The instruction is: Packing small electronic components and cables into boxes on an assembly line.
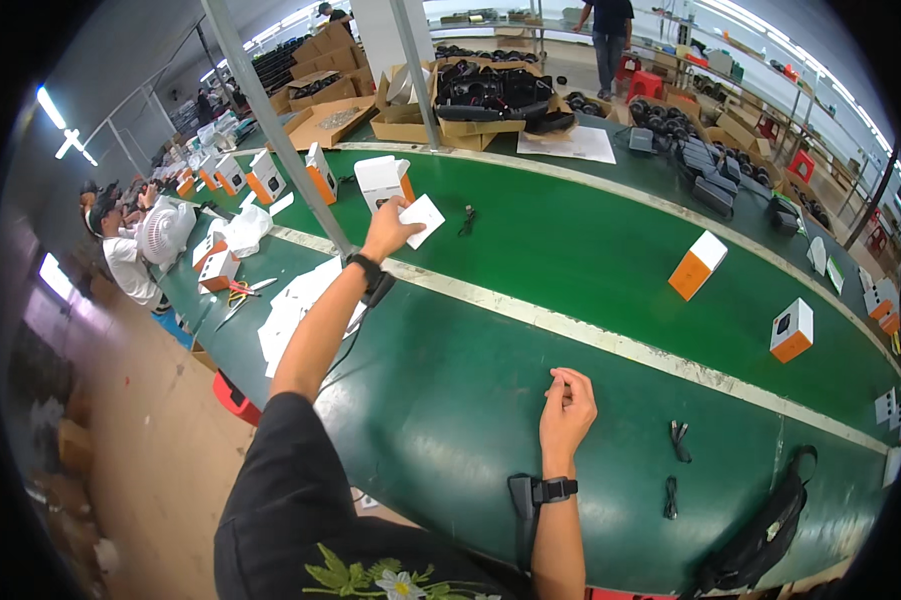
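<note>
Over the green belt (pixel 560 240), my left hand (pixel 388 234) stretches forward and pinches a small white card (pixel 425 219) between thumb and fingers. Right behind that hand stands a white-and-orange box (pixel 380 178) with its flap raised; I cannot tell whether the hand touches it. A coiled black cable (pixel 467 220) lies on the belt just right of the card. My right hand (pixel 567 405) hovers above the near dark-green table, its fingers curled together, and nothing shows in them. Two bundled black cables (pixel 679 440) (pixel 671 497) lie to its right.
A metal post (pixel 280 130) rises left of my left hand. White sheets (pixel 300 308), scissors (pixel 238 292) and boxes (pixel 217 270) lie left. More boxes (pixel 697 264) (pixel 792 330) stand right on the belt. A black bag (pixel 765 530) lies near right. A person (pixel 125 245) works far left.
</note>
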Motion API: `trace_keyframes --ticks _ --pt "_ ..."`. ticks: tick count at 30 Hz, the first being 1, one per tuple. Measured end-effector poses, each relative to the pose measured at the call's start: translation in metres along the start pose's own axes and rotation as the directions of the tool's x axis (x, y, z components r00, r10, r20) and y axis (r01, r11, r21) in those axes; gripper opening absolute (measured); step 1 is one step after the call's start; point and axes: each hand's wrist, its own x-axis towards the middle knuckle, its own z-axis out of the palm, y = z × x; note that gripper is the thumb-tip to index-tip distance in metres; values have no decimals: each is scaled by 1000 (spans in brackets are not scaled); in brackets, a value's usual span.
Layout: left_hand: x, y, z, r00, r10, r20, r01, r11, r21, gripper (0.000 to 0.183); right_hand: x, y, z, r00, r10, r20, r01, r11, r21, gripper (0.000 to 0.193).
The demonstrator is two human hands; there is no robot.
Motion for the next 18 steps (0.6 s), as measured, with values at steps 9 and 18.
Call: trace_keyframes --ticks 9,18 --pt "-147 -11 -160 939 -328 108 258 875 410 81 9 -20 8 999 -3 36 2 1000 7 13" --pt "48 2 -86 910 414 -31 -357 820 446 108 3 -10 -2 999 -44 -9 44 999 -21 11"
